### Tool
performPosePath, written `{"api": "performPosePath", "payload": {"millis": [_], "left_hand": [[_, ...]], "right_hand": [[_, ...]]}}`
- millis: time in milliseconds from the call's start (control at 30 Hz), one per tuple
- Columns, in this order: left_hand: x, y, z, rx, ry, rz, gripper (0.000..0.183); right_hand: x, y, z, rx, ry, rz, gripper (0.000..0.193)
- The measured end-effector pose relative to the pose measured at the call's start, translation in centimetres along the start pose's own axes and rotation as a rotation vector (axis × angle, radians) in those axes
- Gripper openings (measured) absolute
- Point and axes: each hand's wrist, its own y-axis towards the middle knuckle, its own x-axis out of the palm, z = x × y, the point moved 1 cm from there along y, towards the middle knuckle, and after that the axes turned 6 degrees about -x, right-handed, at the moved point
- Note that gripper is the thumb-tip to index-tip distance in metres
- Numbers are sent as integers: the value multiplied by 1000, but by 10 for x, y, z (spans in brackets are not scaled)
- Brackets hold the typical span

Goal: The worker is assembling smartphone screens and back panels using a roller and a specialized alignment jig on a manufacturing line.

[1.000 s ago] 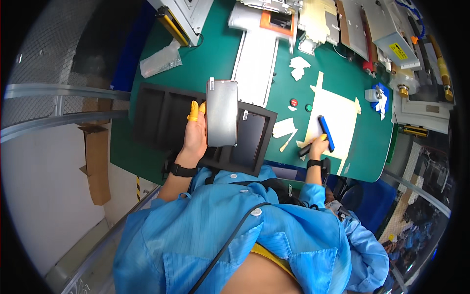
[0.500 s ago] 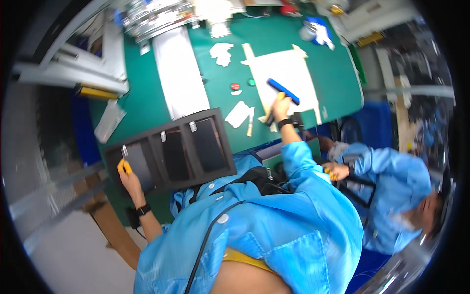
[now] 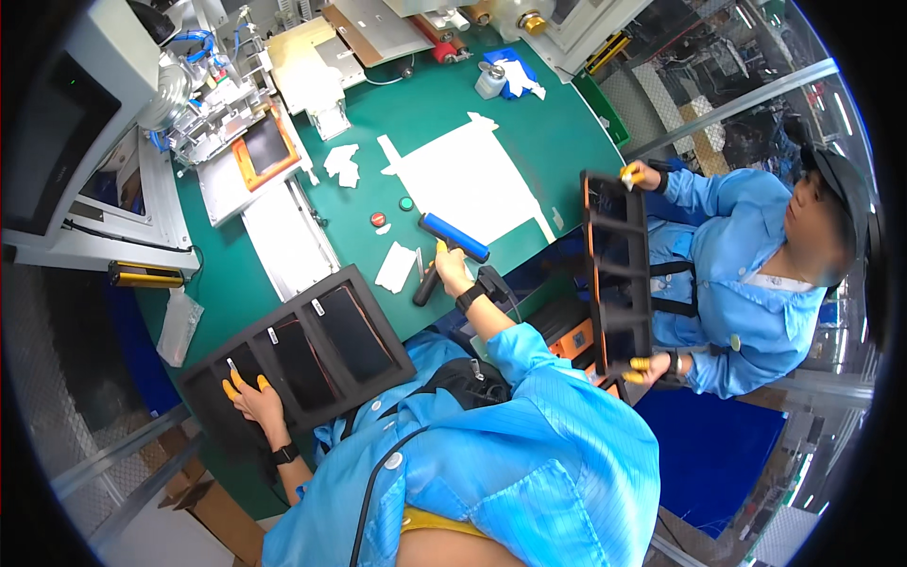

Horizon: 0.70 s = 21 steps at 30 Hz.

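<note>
My right hand, with a yellow fingertip cover showing, is closed round the black handle of a blue roller, over the near edge of a white sheet taped to the green mat. My left hand, its fingertips covered in yellow, has its fingers spread over the left compartment of a black foam tray. A dark flat panel lies largely hidden beneath it, a small white tab showing. Two more dark screen panels, a middle one and a right one, lie in the other compartments.
At right, a co-worker holds another black tray upright in both hands. A metal fixture with an orange-framed panel stands at the far left. Red and green buttons and paper scraps lie on the mat.
The view has turned, and the table appears shifted left. My left fingers have spread from being close together. My right hand still holds the roller. The co-worker's tray has come into view.
</note>
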Motion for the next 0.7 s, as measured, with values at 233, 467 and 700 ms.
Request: {"api": "performPosePath", "payload": {"millis": [233,467,700], "left_hand": [[-21,21,48,257,-329,-19,34],[-21,51,128,423,-514,-70,17],[14,99,182,498,-530,-88,18]], "right_hand": [[-22,6,-11,-3,-216,-198,39],[-37,4,-28,88,-424,-345,49],[-26,9,-10,50,-440,-329,51]]}}
